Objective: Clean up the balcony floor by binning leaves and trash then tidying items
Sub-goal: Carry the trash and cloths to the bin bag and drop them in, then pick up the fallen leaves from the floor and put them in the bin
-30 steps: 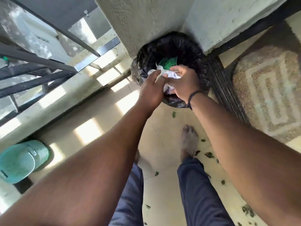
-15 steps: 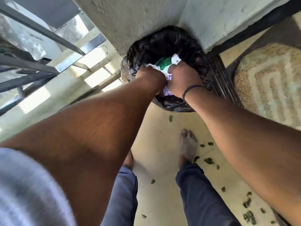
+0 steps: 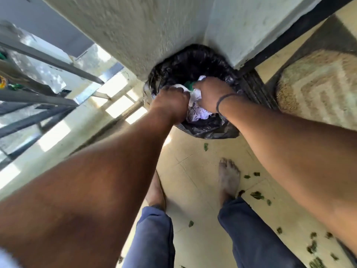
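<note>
A bin lined with a black bag (image 3: 204,130) stands in the wall corner. Inside its mouth lies crumpled white paper (image 3: 197,111) with a bit of green among it. My left hand (image 3: 170,103) and my right hand (image 3: 209,93) both reach into the bin and grip the paper, fingers curled down onto it. A dark band circles my right wrist. Small green leaves (image 3: 257,195) lie scattered on the cream tiled floor by my right foot.
A patterned doormat (image 3: 318,88) lies at the right beyond a dark threshold strip. A metal railing (image 3: 48,105) runs along the left over a low ledge. My two bare feet stand on the tiles below the bin. More leaves (image 3: 314,246) sit at the lower right.
Both hands have gone from above the bin's rim down into its mouth, carrying the white paper. My view has shifted closer, and the teal basket at the left has left the frame.
</note>
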